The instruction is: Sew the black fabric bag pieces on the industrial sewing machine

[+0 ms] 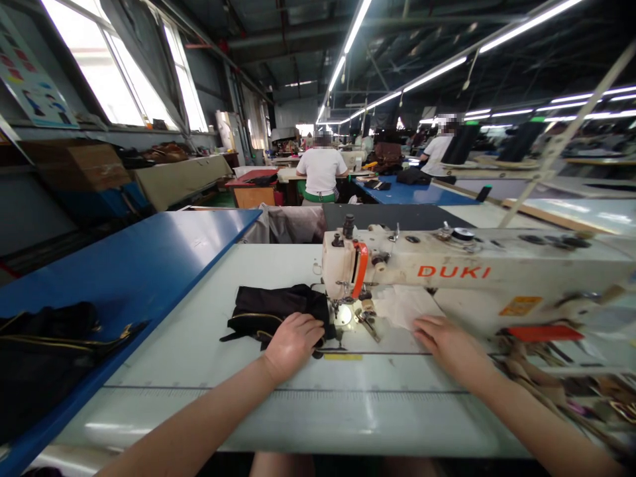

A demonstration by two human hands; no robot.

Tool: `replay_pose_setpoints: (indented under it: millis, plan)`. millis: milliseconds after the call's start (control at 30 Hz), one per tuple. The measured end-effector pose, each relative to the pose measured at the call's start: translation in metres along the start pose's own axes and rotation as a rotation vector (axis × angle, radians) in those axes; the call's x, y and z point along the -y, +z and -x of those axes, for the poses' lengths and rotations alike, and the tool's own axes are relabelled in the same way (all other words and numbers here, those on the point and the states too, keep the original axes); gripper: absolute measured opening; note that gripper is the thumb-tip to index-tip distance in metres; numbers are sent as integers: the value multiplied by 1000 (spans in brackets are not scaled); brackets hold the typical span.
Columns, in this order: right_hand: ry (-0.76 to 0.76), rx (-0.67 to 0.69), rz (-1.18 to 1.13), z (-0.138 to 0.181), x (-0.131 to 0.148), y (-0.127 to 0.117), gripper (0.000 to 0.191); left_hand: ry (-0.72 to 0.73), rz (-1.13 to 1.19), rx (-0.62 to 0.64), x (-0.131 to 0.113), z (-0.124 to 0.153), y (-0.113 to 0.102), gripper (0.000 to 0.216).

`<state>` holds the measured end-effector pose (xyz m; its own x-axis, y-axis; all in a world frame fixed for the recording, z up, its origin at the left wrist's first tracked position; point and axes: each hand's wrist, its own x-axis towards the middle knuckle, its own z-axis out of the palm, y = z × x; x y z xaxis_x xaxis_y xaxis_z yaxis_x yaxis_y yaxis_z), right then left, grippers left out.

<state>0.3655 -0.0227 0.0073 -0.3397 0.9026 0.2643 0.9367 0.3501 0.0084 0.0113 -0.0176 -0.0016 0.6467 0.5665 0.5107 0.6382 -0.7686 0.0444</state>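
Observation:
A black fabric pouch [268, 301] with a gold-toothed zipper lies on the pale machine table, just left of the sewing machine's lit needle area [342, 315]. My left hand [295, 338] grips its right part, fingers together and curved over the cloth, thumb hidden. Under the arm of the white sewing machine [397, 258] rests a thin white sheet [405, 305], paper or cloth, I cannot tell which. At the sheet's lower right corner is my right hand [447, 341], its fingertips closed on the edge.
A blue table [199, 232] adjoins on the left, with another black zippered piece [50, 358] on it. A ruler strip [377, 394] runs along the front of my table. Scraps [561, 391] lie at right. Ahead, a person in a white shirt [322, 169] sits facing away.

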Motion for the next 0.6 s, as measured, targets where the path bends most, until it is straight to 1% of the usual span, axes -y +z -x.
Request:
replay_pose_setpoints:
  millis: [100, 167, 233, 400, 500, 600]
  plan:
    - [-54, 30, 130, 3, 6, 2, 25, -18, 22, 15, 0, 1, 2, 29]
    - [-73, 37, 178, 4, 12, 0, 30, -20, 32, 11, 1, 2, 2, 30]
    - [-77, 28, 200, 5, 16, -1, 35, -24, 37, 6, 1, 2, 2, 30]
    - [-68, -12, 211, 8, 18, -1, 40, -36, 43, -19, 0, 3, 2, 31]
    - [-15, -72, 157, 8, 16, 5, 37, -37, 53, -26, 1, 3, 3, 32]
    - [107, -167, 49, 6, 12, 12, 30, -39, 58, -37, 3, 5, 6, 32]
